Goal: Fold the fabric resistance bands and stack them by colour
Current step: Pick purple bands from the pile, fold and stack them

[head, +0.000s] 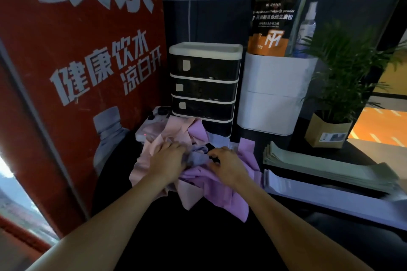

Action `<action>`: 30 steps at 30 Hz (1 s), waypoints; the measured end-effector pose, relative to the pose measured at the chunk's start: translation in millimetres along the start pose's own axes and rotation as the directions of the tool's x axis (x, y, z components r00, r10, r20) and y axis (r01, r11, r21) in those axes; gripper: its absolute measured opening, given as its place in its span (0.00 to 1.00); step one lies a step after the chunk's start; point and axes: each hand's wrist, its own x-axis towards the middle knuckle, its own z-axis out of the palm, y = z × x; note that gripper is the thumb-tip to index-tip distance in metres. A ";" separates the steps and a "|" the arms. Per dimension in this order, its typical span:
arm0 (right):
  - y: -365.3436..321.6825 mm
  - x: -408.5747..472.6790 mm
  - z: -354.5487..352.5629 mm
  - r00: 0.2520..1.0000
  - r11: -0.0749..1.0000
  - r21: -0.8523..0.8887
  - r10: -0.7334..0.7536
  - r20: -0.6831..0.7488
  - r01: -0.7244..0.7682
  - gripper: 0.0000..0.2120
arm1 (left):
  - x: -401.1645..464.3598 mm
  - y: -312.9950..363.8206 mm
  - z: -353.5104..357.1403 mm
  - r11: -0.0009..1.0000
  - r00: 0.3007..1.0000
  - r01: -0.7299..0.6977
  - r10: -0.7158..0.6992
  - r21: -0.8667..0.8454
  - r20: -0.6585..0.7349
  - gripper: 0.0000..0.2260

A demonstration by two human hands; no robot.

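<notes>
A loose heap of fabric bands lies on the dark table: pink bands (152,154) on the left, purple bands (222,196) toward the front and right, and a grey-blue band (197,156) in the middle. My left hand (167,160) rests on the heap with its fingers on the grey-blue band. My right hand (229,167) presses on the heap beside it, fingers curled at a dark patch of fabric. To the right lie two flat stacks: pale green bands (319,166) at the back and grey-white bands (308,191) in front of them.
A black drawer unit (204,86) stands right behind the heap, a white bin (273,94) with a pouch and bottles beside it. A potted plant (330,130) stands at the right. A red water dispenser panel (83,68) walls the left side.
</notes>
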 end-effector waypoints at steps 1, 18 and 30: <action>0.4 -0.4 0.0 1.000 1.000 0.000 -0.005 0.001 0.005 0.14 | -0.5 1.5 -0.5 1.000 1.000 0.014 -0.014 0.004 -0.027 0.17; -33.2 15.4 -72.6 0.985 0.940 0.338 0.009 -0.174 0.051 0.15 | 29.2 41.6 -120.8 0.658 0.965 -0.107 -0.111 -0.745 -0.236 0.04; -76.8 18.5 -100.3 0.989 0.849 0.516 -0.051 -0.141 0.117 0.14 | 39.1 45.8 -173.4 0.516 0.914 -0.232 -0.174 -0.825 -0.366 0.05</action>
